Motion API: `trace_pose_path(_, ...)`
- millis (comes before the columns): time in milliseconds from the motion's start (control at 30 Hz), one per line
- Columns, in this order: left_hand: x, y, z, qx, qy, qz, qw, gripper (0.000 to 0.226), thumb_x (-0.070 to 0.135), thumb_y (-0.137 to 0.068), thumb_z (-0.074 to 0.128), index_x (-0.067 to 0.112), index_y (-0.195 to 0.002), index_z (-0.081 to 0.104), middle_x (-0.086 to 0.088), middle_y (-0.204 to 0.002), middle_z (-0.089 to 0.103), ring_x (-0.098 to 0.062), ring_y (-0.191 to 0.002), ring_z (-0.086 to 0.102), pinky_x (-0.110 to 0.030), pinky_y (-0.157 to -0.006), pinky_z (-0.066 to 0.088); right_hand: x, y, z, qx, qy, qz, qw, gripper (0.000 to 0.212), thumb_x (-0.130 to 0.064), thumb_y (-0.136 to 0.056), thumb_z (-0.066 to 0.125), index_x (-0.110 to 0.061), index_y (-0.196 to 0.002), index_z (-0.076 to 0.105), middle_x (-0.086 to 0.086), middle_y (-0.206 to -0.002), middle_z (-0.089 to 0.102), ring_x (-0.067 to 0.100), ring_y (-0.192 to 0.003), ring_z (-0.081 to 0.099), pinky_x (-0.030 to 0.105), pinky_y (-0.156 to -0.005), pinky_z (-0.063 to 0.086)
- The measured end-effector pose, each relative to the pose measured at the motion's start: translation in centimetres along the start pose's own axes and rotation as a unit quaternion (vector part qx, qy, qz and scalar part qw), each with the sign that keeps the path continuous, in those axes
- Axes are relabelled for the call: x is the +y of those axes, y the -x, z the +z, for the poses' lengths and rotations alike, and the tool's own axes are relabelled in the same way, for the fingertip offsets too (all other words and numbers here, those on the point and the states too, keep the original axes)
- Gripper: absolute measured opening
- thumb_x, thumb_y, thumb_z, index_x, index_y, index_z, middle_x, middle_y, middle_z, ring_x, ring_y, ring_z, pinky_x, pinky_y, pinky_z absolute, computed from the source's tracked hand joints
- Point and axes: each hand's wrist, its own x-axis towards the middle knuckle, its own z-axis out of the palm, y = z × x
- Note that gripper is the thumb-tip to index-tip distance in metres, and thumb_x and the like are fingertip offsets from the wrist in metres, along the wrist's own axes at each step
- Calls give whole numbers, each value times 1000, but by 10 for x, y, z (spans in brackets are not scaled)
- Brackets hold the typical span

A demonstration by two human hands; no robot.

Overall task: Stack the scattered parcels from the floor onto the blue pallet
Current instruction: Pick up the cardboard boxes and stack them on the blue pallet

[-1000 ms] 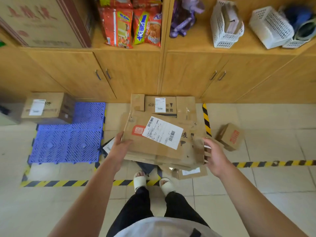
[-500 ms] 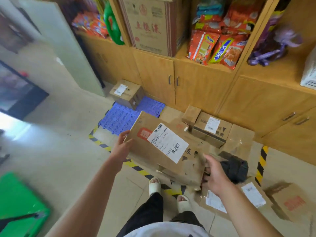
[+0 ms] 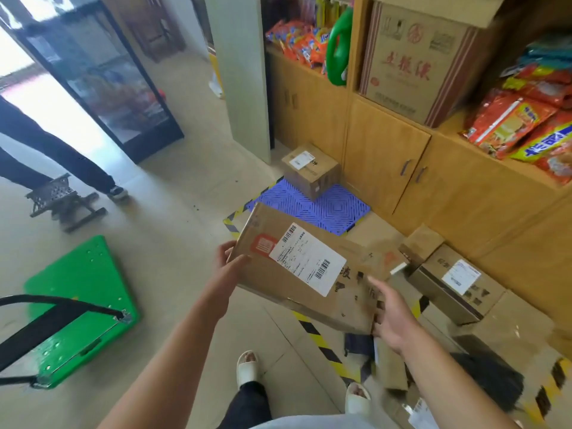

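Head view: flat parcel (image 3: 272,283) gripped by both hands (image 3: 230,269) (image 3: 393,320); beyond, blue pallet (image 3: 328,212) with one box (image 3: 311,171).

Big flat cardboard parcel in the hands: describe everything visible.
The wide, flat brown cardboard parcel is held in the air, angled toward the blue plastic pallet. Its top carries a white barcoded shipping label, a red square logo and dark print. The left hand grips its left edge; the right hand holds its near right corner.
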Motion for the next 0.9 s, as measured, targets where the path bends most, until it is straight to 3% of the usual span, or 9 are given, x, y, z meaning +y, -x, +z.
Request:
trace_pose_path(100,4,-21,-50,6,14,1,1000,60,29,-69,61,21,-127,49,1,-120,61,-6,-90,58,-25,-72,41,5,-15,55,-4,15,-16,1000,18,-38,-96,56,-24,-103,66,6,-102,69,24,-94,63,38,-75,49)
trace_pose_path(200,7,-47,-99,6,26,2,1000,61,29,-69,60,20,-128,48,0,-122,61,-6,-90,58,-24,-72,41,14,-27,109,-2,43,-19,999,20,-40,-96,56,-26,-105,66,5,-109,69,25,-102,62,43,-92,49)
trace_pose_path(300,17,-85,-148,-6,26,2,1000,57,27,-68,62,21,-124,49,-3,-125,61,-7,-90,59,-24,-71,42,20,-32,169,19,61,-35,997,25,-43,-95,57,-26,-112,65,5,-113,68,24,-103,62,38,-83,50)
trace_pose_path(367,29,-112,-168,-16,23,8,1000,52,27,-67,62,24,-118,51,-4,-124,61,-7,-86,59,-25,-68,41,19,-39,196,38,52,-49,997,51,-55,-86,64,-28,-128,58,3,-125,65,24,-113,60,40,-88,50)
trace_pose_path(433,44,-135,-177,-33,19,21,999,49,26,-68,62,25,-116,51,-5,-124,61,-8,-85,59,-25,-68,41,21,-59,204,52,42,-68,995,93,-73,-58,75,-33,-138,50,-2,-135,59,23,-123,55,49,-104,45)
trace_pose_path(500,58,-162,-177,-55,19,36,998,45,21,-77,65,23,-120,51,-4,-125,60,-8,-88,58,-25,-69,42,16,-74,209,67,19,-72,995,115,-75,-45,79,-35,-145,40,-3,-141,55,22,-126,53,53,-108,42)
trace_pose_path(600,80,-203,-164,-85,2,33,996,37,10,-92,56,20,-127,48,4,-122,60,-4,-85,58,-21,-64,42,-10,-66,236,103,11,-64,993,93,-64,-62,73,-32,-143,39,2,-136,56,26,-124,53,53,-106,44)
trace_pose_path(700,100,-248,-144,-114,-27,14,993,36,9,-94,55,18,-128,46,7,-116,60,-3,-83,57,-23,-64,41,-33,-85,249,125,-21,-49,991,65,-53,-81,68,-30,-137,45,4,-133,57,28,-120,54,51,-103,45)
trace_pose_path(900,140,-350,-101,-128,-97,-18,987,34,13,-90,60,23,-122,50,4,-117,66,-13,-84,61,-35,-72,49,-85,-160,267,136,-99,1,986,67,-57,-74,70,-29,-134,55,2,-130,62,26,-119,58,50,-103,47)
